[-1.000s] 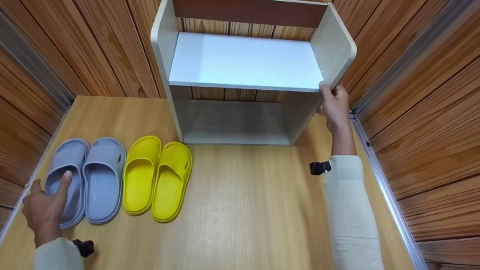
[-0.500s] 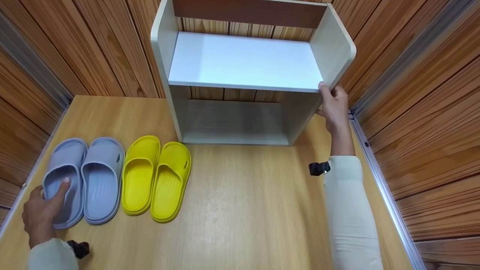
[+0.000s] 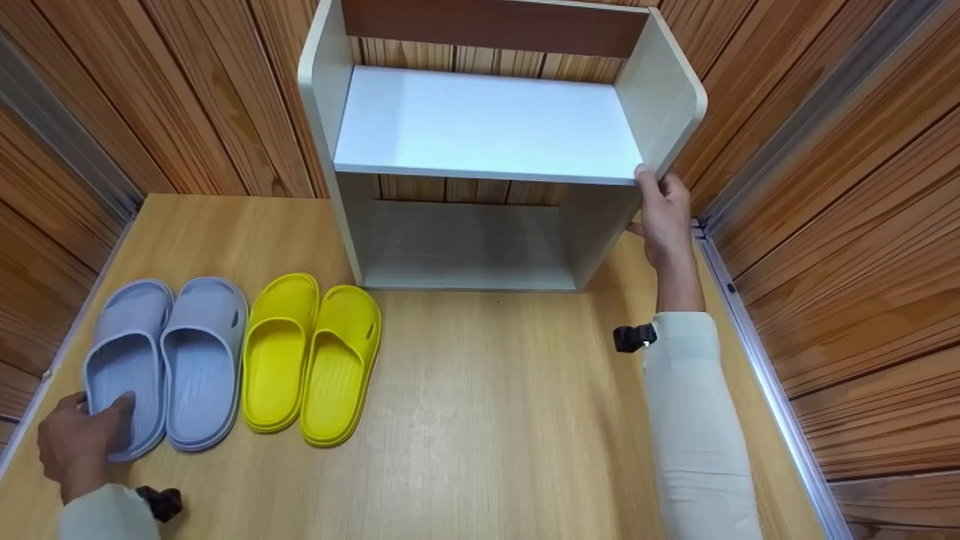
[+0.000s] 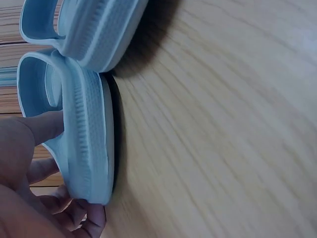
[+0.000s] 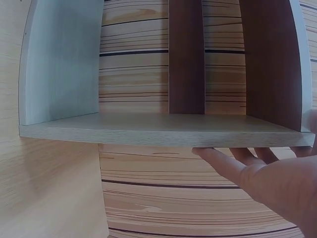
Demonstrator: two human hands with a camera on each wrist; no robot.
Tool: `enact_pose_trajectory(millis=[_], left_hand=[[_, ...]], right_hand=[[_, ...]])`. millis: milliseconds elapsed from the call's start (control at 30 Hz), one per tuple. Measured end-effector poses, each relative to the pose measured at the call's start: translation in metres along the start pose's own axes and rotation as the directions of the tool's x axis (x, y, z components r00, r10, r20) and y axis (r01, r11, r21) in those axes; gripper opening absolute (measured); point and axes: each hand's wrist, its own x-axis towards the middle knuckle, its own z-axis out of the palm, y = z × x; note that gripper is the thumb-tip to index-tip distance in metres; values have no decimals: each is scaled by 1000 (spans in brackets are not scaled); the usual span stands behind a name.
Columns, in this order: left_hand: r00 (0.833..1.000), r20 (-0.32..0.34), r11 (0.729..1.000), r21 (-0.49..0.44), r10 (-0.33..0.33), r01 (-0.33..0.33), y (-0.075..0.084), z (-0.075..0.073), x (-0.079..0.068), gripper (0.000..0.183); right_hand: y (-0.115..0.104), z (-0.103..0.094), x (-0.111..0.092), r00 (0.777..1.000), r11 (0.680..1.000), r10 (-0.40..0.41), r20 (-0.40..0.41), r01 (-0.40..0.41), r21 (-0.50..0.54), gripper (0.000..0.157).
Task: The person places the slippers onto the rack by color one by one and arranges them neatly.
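Observation:
My left hand [image 3: 77, 444] is at the heel of the outer grey-blue slipper [image 3: 126, 360]. The left wrist view shows the thumb inside that slipper [image 4: 84, 144] and the fingers curled at its outer edge and underside. Beside it lies the other grey-blue slipper [image 3: 201, 367], nearly touching. A small two-tier shoe rack [image 3: 487, 124] stands against the back wall. My right hand [image 3: 664, 221] grips its right side panel, thumb on the white shelf's front corner. In the right wrist view, the right hand's fingers [image 5: 223, 163] lie along the panel's outer face.
A pair of yellow slippers, the left one [image 3: 274, 375] and the right one [image 3: 334, 375], lies right of the grey-blue pair. Wood-grain walls [image 3: 862, 300] rise on the sides and back. A metal strip [image 3: 765, 390] edges the wooden floor [image 3: 465, 420] on the right.
My left hand has drawn back toward the slipper's heel, its thumb now lower in the footbed. The right hand keeps its place on the rack; the view shifts slightly.

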Motion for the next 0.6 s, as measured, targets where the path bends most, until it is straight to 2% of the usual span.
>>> enact_pose_trajectory(millis=[167,433,600], left_hand=[[1000,-2,1000,-7,-8,8,-1,-1,-2,69],[999,-34,1000,5,-22,22,-17,5,29,60],[998,-54,1000,2,-25,25,-22,5,34,60]], right_hand=[[3,0,1,999,1000,7,33,-8,19,66],[5,0,3,998,1000,28,53,-29,13,64],[6,-1,5,998,1000,24,62,-24,1,64]])
